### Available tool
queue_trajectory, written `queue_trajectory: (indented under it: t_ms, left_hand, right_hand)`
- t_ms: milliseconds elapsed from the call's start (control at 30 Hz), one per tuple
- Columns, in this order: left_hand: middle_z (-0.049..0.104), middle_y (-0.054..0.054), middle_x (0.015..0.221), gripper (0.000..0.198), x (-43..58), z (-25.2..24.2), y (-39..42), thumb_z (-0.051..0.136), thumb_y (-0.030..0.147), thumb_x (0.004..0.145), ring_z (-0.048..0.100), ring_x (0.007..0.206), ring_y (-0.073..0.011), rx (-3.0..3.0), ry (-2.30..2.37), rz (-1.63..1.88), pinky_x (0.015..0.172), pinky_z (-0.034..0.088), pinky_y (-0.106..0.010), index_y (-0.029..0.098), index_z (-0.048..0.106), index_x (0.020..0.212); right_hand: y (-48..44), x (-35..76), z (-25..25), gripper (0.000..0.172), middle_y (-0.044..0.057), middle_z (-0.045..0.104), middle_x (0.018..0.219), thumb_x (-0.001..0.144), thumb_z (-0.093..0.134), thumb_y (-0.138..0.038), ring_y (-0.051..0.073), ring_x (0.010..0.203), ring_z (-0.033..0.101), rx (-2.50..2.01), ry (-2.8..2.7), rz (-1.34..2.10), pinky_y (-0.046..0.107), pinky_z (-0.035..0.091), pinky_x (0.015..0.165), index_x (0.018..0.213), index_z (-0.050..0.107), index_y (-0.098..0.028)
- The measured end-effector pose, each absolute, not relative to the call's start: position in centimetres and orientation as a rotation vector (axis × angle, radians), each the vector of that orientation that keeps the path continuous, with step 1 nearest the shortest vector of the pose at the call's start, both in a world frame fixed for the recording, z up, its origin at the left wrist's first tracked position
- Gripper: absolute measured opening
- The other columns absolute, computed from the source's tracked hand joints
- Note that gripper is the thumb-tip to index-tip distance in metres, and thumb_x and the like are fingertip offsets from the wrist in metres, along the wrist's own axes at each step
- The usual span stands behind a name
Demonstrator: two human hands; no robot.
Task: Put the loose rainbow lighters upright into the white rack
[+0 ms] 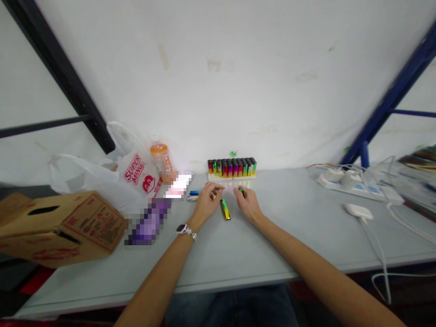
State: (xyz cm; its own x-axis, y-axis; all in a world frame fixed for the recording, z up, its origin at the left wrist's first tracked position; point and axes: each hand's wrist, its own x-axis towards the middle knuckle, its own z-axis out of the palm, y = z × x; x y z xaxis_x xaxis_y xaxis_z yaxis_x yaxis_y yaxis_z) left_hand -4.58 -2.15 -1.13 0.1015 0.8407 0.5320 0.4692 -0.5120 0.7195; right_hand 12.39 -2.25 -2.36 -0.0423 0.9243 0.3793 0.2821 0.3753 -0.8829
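Note:
My right hand [250, 204] is closed around a lighter [241, 191]; a green and dark part shows between thumb and fingers. My left hand [207, 200] faces it with bent fingers. A small yellow patch shows under those fingers, and I cannot make out what it belongs to. Between the hands lies a green and yellow lighter [225, 210] on the grey table. Just beyond both hands, rows of colourful black-topped lighters [235, 169] stand upright in a white tray [221, 178]. Left of my left hand lie a blue lighter [194, 193] and a pale one [192, 198].
On the left are a cardboard box [91, 225], a white plastic bag [112, 181], an orange drink bottle [161, 159] and a blurred-out flat item [151, 220]. A power strip [361, 188] and a white charger [359, 211] with cables lie at right. A wall stands behind.

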Motion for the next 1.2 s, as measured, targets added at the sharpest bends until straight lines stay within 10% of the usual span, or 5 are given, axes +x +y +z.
queue_trajectory:
  t_ms: [600,1200]
  left_hand:
    - [0.071,-0.004,0.08,0.037,-5.0,1.2,-1.8,0.078,0.044,0.073,0.067,0.066,-0.0147,1.57,0.955,1.136,0.066,0.056,-0.028,0.015,0.064,0.091]
    - [0.069,-0.002,0.07,0.01,-7.8,4.0,11.6,0.068,0.012,0.073,0.064,0.067,-0.0146,2.124,1.444,1.057,0.07,0.053,-0.027,0.014,0.07,0.083]
  right_hand:
    - [-2.7,11.0,-2.3,0.037,-0.001,0.053,0.083,0.093,0.042,-0.06,0.016,0.067,0.053,-0.997,-1.448,1.084,0.026,0.042,0.053,0.106,0.041,-0.026]
    - [-0.2,12.6,-3.7,0.038,0.001,0.055,0.088,0.092,0.049,-0.052,0.018,0.083,0.053,-1.134,-1.698,0.814,0.033,0.042,0.078,0.108,0.054,-0.018]
